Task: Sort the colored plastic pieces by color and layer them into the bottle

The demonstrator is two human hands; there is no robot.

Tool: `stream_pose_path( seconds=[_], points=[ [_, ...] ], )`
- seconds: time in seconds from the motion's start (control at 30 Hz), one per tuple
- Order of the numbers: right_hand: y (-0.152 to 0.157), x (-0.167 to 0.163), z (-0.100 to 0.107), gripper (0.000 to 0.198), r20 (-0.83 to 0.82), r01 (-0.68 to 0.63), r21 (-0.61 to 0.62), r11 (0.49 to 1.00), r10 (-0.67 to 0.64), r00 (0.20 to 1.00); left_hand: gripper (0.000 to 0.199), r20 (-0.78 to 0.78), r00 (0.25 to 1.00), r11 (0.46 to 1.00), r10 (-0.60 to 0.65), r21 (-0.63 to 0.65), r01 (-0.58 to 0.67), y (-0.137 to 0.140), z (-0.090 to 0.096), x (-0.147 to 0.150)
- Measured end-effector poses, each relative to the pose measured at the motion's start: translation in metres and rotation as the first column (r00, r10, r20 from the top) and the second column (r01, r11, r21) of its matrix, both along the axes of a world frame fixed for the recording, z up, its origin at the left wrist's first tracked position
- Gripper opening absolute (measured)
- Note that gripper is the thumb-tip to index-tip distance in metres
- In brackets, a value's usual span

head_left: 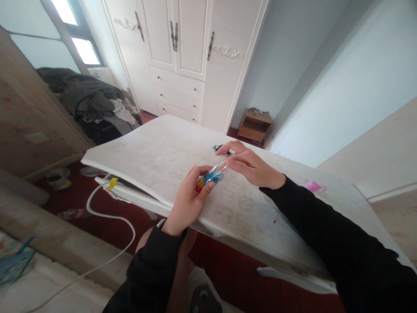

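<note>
My left hand [190,198] is closed round a small clear container [213,173], thumb along its near side. Blue strands that look like rubber bands show through its wall, with orange and yellow ones at the lower end. At the clear far end, my right hand [247,163] has its thumb and fingers closed on the container, its index finger stretched out above. Beneath that finger, a small pile of black pieces [217,148] lies on the white table [163,148], partly hidden by the hand.
A pink object [314,186] lies on the table's right side, beyond my right sleeve. A white cable [125,217] hangs at the left edge by a yellow tag [112,183]. Behind stand a white wardrobe [177,82], a wooden nightstand [254,126] and piled clothes [94,100].
</note>
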State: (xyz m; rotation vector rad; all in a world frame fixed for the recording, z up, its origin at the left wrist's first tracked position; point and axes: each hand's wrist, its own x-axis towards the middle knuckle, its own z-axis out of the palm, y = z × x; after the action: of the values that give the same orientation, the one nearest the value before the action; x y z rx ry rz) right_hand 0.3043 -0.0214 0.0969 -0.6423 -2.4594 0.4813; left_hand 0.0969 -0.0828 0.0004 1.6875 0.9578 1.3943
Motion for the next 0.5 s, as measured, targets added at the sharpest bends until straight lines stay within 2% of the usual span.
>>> stream_pose_path(
  seconds=[0.17,0.23,0.3,0.4,0.47,0.5],
  points=[
    [0.006,0.008,0.013,0.039,-0.148,0.141,0.065,0.988,-0.131,0.980,0.029,-0.013,0.999,0.999,0.047,0.002,-0.047,0.001,-0.001,0.000],
    [0.012,0.016,0.019,0.033,-0.143,0.242,0.053,0.969,-0.232,0.962,0.029,-0.014,0.998,0.998,0.056,0.006,-0.056,0.001,-0.002,0.000],
    [0.020,0.029,0.024,0.027,-0.097,0.370,0.041,0.928,-0.365,0.926,0.029,-0.004,0.999,0.999,0.053,0.007,-0.053,0.001,-0.003,0.000],
    [0.035,0.057,0.027,0.024,0.096,0.522,0.035,0.852,-0.523,0.847,0.030,0.009,0.999,0.999,0.044,0.005,-0.044,0.001,-0.005,0.000],
    [0.045,0.080,0.027,0.026,0.360,0.571,0.019,0.821,-0.538,0.762,0.030,0.009,0.999,0.999,0.043,0.006,-0.043,0.001,-0.005,0.000],
    [0.050,0.091,0.026,0.031,0.503,0.582,0.005,0.813,-0.506,0.701,0.030,0.007,0.999,0.999,0.044,0.006,-0.044,0.001,-0.005,0.000]
  ],
)
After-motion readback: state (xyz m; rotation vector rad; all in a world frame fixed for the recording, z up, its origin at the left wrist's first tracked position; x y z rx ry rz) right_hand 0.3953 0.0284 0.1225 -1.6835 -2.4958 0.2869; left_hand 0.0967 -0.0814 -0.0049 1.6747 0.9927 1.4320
